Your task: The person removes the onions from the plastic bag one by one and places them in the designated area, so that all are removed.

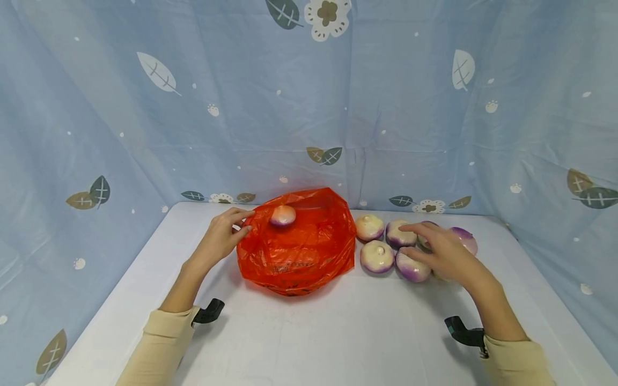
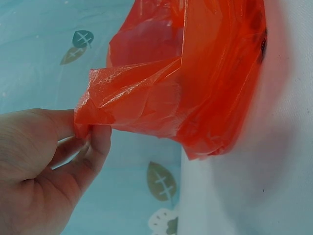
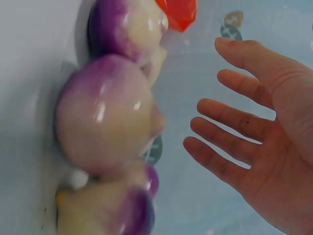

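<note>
A red plastic bag point(image 1: 299, 244) sits with its mouth spread wide on the table, one purple-and-white turnip point(image 1: 282, 215) showing inside at its upper left. My left hand point(image 1: 223, 236) pinches the bag's left rim between thumb and fingers; the left wrist view shows the red film point(image 2: 132, 98) pulled out from that pinch. Over a group of turnips right of the bag hovers my right hand point(image 1: 446, 252), fingers spread and holding nothing. In the right wrist view, a gap separates those fingers from the nearest turnip point(image 3: 105, 115). Part of the group is hidden beneath this hand.
Several turnips stand close together, with one point(image 1: 370, 228) right beside the bag and another point(image 1: 377, 257) in front of it. The white table point(image 1: 309, 338) ends at a blue patterned curtain point(image 1: 270, 118) behind and at both sides.
</note>
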A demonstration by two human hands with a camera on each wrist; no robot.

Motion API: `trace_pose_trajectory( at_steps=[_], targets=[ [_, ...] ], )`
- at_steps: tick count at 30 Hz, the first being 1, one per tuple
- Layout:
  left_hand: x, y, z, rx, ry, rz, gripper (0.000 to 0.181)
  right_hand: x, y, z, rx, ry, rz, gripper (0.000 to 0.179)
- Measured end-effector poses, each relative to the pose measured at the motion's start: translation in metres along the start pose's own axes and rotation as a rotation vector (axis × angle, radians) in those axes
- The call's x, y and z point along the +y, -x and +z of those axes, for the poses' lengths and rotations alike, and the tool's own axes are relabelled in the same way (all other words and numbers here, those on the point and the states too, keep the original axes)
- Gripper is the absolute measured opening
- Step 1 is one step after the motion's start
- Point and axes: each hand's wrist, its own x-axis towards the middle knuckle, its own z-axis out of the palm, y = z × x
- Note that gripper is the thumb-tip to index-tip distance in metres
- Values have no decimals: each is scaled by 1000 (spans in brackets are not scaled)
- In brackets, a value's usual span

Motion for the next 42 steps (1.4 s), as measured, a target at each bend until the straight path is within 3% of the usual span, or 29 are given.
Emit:
trace_pose_trajectory(
  at_steps=[9,18,25,31,42],
  targets=[
    [-2,1,1,0,3,-1,38,-25,-24,13,-79,-75,9,47],
    [-1,1,1,0,-8,-3,37,-51,-44,31,-102,-120,-49,52],
    [-1,1,1,3,-7,-1,37,-71,-58,47,-98,-148,-166,47],
    [0,1,1,-7,-5,-13,38,-85,-68,59,-120,-118,-173,47],
    [-1,0,1,-5,-3,-2,38,-109,-81,93,-214,-168,-211,44]
  ],
)
